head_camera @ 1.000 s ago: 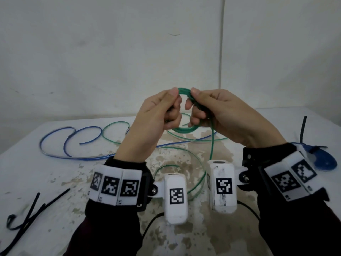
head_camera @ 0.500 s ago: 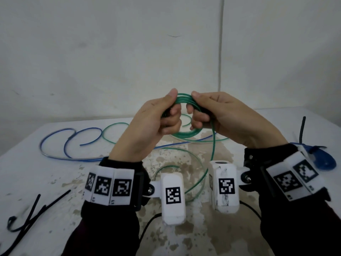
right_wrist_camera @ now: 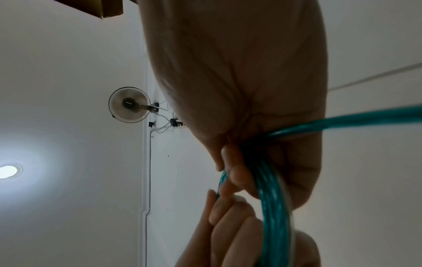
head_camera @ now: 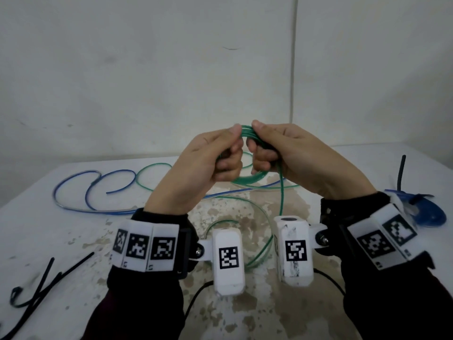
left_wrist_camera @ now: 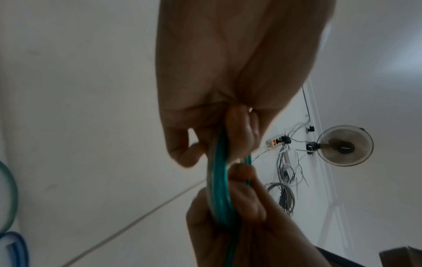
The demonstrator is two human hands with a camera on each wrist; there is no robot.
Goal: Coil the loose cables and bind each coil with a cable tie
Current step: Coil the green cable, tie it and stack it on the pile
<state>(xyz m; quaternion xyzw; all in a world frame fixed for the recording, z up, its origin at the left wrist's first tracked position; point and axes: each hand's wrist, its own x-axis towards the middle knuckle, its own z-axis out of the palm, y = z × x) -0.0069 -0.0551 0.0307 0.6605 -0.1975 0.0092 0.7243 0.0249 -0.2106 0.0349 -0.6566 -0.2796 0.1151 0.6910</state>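
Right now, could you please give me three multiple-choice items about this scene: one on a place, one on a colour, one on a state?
1. Where do the loose black cable ties lie?
A. table's near left
B. on the wall
C. in the left hand

2. What colour is the cable being coiled?
A. red
B. green
C. yellow

3. How is the green coil held?
A. it lies free
B. one hand only
C. both hands grip it

Answers: 1 A, they rest on the table. 2 B, green loops show between the fingers. 3 C, left hand and right hand pinch it.
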